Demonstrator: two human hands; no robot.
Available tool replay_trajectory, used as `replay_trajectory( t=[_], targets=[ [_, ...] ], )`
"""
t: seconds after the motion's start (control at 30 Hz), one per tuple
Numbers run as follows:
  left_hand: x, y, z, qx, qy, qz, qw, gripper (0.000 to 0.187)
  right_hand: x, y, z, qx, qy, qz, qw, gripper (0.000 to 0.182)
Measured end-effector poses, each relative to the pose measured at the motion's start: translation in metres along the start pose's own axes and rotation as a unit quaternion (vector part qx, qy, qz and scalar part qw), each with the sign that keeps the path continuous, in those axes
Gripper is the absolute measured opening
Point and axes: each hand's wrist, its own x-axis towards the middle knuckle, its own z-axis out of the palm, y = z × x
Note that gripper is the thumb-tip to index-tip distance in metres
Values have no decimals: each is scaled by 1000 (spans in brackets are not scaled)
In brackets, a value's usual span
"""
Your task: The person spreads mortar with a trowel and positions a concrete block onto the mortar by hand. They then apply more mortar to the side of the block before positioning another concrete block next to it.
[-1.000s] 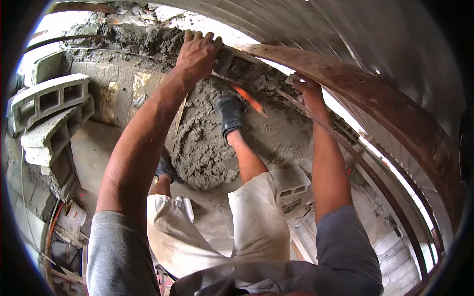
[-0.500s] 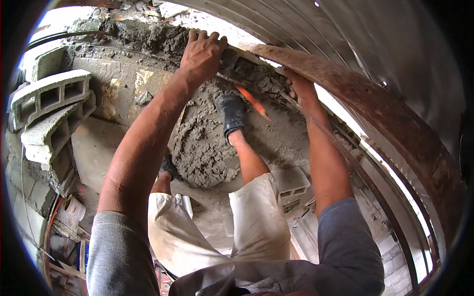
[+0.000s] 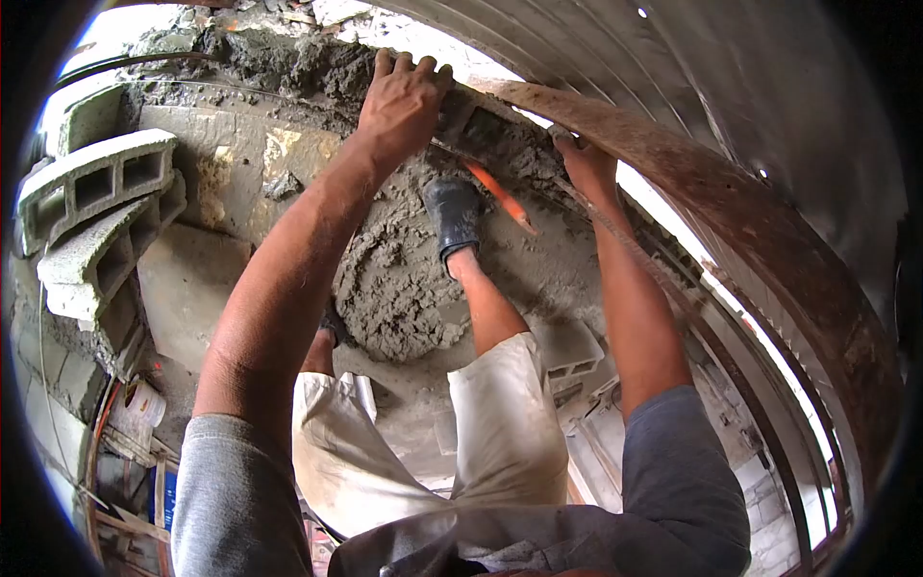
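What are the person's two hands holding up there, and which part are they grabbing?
The left hand grips the top edge of a concrete block on the mortar-covered wall. The right hand holds its other end; exactly where cannot be told.

Daylight from above, blown-out glare along the top edge, strong fisheye bending, black vignette at the rim

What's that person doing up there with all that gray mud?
A person stands over a pile of wet mortar on the ground, one boot in it. Both hands reach to the top of a wall: the left hand presses on a concrete block set in mortar, the right hand holds its other end. Spare blocks are stacked at the left.
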Motion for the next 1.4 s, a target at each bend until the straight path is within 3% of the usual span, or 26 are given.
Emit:
replay_trajectory(
  t=[0.23, 0.3, 0.33, 0.4, 0.5, 0.57, 0.63, 0.7, 0.77, 0.83, 0.87, 0.9, 0.93, 0.97, 1.0, 1.03, 1.07, 1.1, 1.13, 1.23, 1.27, 1.3, 1.33, 1.37, 1.4],
  targets=[
    [0, 0, 5, 7, 45, 10, 999, 57, 2, -2, -4, -22, -26, -29, 999, 52],
    [-2, 0, 8, 5, 56, 9, 998, 56, 2, -2, 2, -58, 12, -73, 996, 51],
    [-1, 0, 9, 6, 67, 10, 998, 55, -1, -8, 0, -58, 12, -72, 996, 51],
    [-1, -1, 10, 6, 79, 11, 997, 55, -8, -22, -6, -37, -9, 15, 999, 48],
    [-1, 3, 5, 9, 80, 6, 997, 55, -5, -16, -2, -22, 0, -7, 1000, 51],
    [2, 5, -4, -15, 2, -11, 1000, 57, 1, -11, -4, 8, -18, -5, 1000, 52],
    [2, 5, -7, -1, -1, -8, 1000, 58, 12, 2, -2, 40, -35, -5, 999, 54],
    [2, 3, -6, 14, -7, -8, 1000, 59, 20, 21, 1, -35, -34, -59, 997, 55],
    [-3, -1, -5, -25, 15, -3, 1000, 60, 19, 26, -7, -4, -52, -80, 995, 56],
    [-27, 7, -1, 16, 100, 8, 995, 63, 15, 18, -14, 58, -58, -81, 993, 57],
    [-43, 19, -1, -71, 156, -10, 985, 66, 9, 12, -20, 89, -49, -59, 993, 56],
    [-58, 32, -6, -103, 120, -50, 986, 69, 5, 25, -20, 105, -23, -57, 993, 52],
    [-79, 41, -3, -144, 116, -69, 980, 67, -7, 12, -33, 84, -39, 36, 995, 50],
    [-101, 47, 1, -188, 106, -94, 972, 64, -20, 12, -36, 92, 10, 25, 995, 53],
    [-117, 45, 7, -269, 118, -145, 945, 66, -35, 16, -39, 128, 30, -1, 991, 56],
    [-128, 40, 9, -348, 130, -194, 908, 69, -47, 30, -36, 74, 50, 118, 989, 57],
    [-127, 27, 4, -341, 131, -196, 910, 69, -65, 30, -41, 24, 64, 138, 988, 57],
    [-120, 11, 1, -452, 110, -336, 819, 73, -88, 18, -46, 45, 87, 141, 985, 57],
    [-113, -5, 2, -548, 84, -461, 693, 78, -100, 25, -41, 109, 88, 175, 975, 57],
    [-94, -50, 14, -715, 156, -473, 491, 100, -110, 30, -43, 107, 59, 200, 972, 57],
    [-87, -58, 17, -745, 165, -446, 467, 103, -103, 27, -44, 107, 62, 200, 972, 57],
    [-80, -66, 29, -776, 172, -418, 440, 106, -88, 21, -45, 35, 64, 136, 988, 50],
    [-77, -76, 53, -785, 167, -383, 458, 108, -70, 18, -47, -41, 64, 71, 995, 43],
    [-69, -68, 41, -753, 164, -449, 453, 86, -48, 24, -40, 18, 57, 73, 996, 46],
    [-64, -62, 34, -755, 168, -452, 444, 88, -34, 22, -42, 22, 7, 12, 1000, 71]
  ],
)
